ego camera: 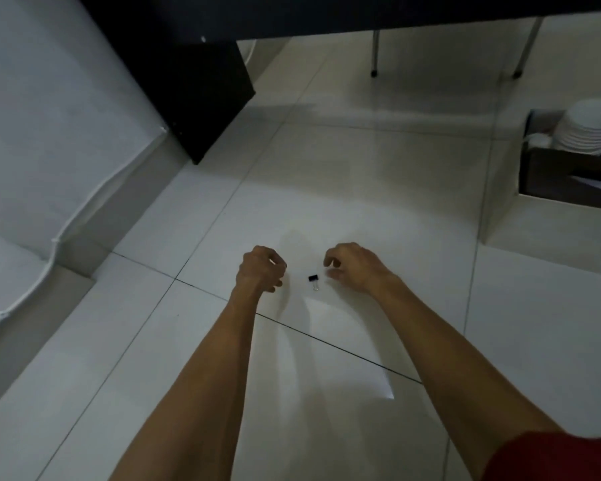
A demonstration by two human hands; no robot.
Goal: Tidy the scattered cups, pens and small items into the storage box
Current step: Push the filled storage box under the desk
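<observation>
A small black binder clip [313, 280] with silver handles lies on the white tiled floor between my two hands. My left hand [261, 269] hovers just left of it, fingers curled inward, with nothing visibly held. My right hand [353, 267] is just right of the clip, thumb and fingers bent and slightly apart, a short gap away from it. A dark storage box [566, 180] stands at the far right, holding a stack of white plates [590, 128] and some paper.
A black cabinet [202, 85] stands at the back left under a dark tabletop. Thin metal legs [375, 53] rise at the back. A white wall with a cable runs along the left. A low white step [507, 216] borders the box.
</observation>
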